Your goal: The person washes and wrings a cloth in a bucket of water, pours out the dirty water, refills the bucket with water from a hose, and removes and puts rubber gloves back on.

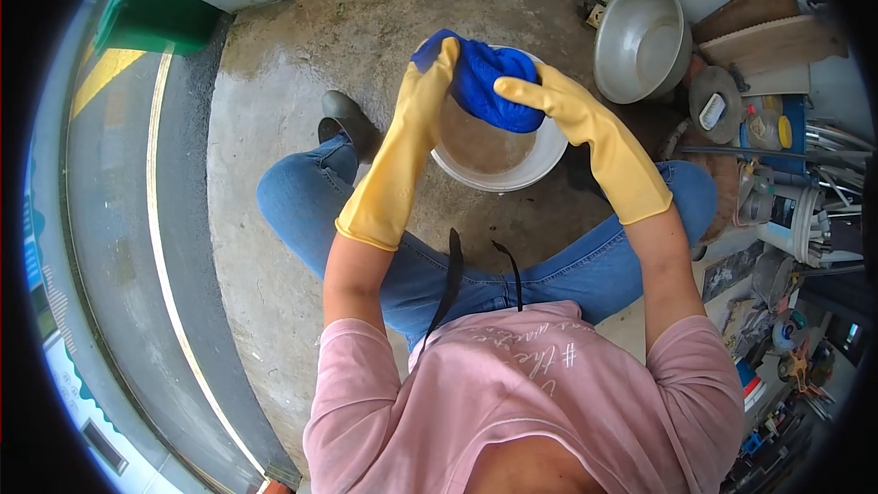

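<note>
A bunched blue cloth is stretched between my hands above a white basin of brownish water. My left hand, in a yellow rubber glove, grips the cloth's left end with its fingers wrapped over it. On the right side, my right hand, gloved the same way, holds the cloth's other end; one finger lies across its front and the other fingers are partly hidden behind it.
A metal bowl leans by the wall at upper right. Wooden boards, a bottle and a bucket of rods crowd the right side. A green bin stands at upper left. My knees flank the basin.
</note>
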Demonstrator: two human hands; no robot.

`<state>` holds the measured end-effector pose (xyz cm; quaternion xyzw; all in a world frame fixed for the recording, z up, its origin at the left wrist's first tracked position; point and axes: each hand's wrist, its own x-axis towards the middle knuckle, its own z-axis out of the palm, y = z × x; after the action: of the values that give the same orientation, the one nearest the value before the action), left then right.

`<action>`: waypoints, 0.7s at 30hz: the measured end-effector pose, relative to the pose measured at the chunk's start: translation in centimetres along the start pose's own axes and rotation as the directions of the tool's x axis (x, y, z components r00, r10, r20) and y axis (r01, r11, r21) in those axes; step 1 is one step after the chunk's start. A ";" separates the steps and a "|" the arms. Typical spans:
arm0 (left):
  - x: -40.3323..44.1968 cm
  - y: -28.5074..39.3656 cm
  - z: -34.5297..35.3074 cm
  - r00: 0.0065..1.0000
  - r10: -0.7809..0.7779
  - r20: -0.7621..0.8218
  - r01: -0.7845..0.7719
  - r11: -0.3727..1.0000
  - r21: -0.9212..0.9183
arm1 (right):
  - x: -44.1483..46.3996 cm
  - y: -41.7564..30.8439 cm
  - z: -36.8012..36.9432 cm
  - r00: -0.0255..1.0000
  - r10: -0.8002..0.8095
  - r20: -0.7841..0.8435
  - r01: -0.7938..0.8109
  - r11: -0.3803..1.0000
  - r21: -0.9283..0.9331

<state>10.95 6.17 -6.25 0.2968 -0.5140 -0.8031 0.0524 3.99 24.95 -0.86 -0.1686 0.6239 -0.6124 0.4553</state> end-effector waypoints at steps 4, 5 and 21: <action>0.3 1.0 -0.7 0.972 0.236 -0.004 -0.234 0.965 0.118 | 1.4 3.2 -1.7 0.988 0.103 -0.114 -0.060 0.942 0.331; 0.1 1.4 -0.6 0.959 0.283 0.003 -0.281 0.949 0.142 | 2.0 4.3 -2.2 0.982 0.139 -0.127 -0.071 0.896 0.438; -3.6 3.5 0.6 0.999 0.048 -0.020 -0.044 0.985 0.170 | 0.0 2.7 -0.7 0.963 0.268 -0.036 -0.270 0.946 -0.181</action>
<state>12.84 6.39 -1.55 0.2981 -0.5864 -0.7514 0.0516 4.39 25.85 -3.49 -0.1203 0.6975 -0.4851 0.5135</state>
